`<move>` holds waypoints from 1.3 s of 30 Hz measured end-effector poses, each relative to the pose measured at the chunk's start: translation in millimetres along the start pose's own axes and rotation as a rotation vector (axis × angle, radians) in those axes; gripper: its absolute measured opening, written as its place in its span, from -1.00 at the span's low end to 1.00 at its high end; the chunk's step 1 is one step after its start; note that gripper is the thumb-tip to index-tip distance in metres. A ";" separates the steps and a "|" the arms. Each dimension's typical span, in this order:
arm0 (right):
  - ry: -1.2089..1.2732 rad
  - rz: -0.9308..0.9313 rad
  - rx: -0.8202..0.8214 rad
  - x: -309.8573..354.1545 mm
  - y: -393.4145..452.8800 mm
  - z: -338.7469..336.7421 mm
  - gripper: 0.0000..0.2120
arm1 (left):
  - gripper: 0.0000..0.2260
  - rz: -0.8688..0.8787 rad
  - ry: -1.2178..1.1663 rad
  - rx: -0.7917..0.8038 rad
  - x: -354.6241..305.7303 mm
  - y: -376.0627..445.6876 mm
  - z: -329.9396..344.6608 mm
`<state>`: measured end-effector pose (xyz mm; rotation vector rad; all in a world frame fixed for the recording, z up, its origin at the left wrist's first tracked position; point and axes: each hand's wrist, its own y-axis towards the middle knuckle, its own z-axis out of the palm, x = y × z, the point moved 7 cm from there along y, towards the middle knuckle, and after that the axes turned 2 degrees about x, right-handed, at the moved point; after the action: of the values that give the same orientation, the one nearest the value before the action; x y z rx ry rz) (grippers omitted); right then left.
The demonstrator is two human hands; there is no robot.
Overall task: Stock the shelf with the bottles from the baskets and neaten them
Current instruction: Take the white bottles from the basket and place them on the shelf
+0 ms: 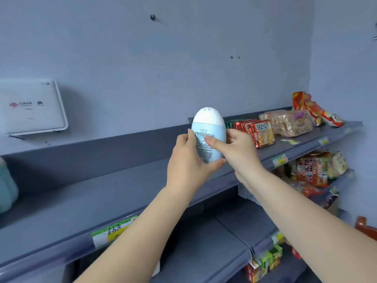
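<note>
Two hands, left hand and right hand, gripping egg-shaped bottle over shelf; probably light, rigid, smooth plastic, best held mid-body.

There is one view only, from a wide-angle camera worn on the person's head. It stands close before the top shelf and faces it slightly from the left, so the shelf's front edge runs up toward the right. The camera sits a little above that shelf and looks forward and slightly down; the wall behind the shelf fills the upper half, and lower shelves show beneath it at lower right. Both forearms enter from the bottom edge.
</note>
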<state>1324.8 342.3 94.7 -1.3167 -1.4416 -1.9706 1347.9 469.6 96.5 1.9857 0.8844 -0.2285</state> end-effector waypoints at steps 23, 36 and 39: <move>0.384 0.311 0.795 3.0 -83.9 302.2 -0.50 | -0.65 -0.206 -0.492 0.016 158.7 -100.0 -238.3; 0.323 0.193 0.762 5.9 -119.0 413.9 -0.63 | -0.72 -0.403 -0.250 -0.132 233.1 -153.5 -323.6; 0.280 0.122 0.735 4.2 -129.8 437.1 -0.66 | -0.74 -0.438 -0.139 -0.202 253.4 -159.1 -343.2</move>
<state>1431.0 783.1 46.3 -0.7431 -1.6552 -1.2721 1363.7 923.1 59.4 1.5538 1.1945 -0.4989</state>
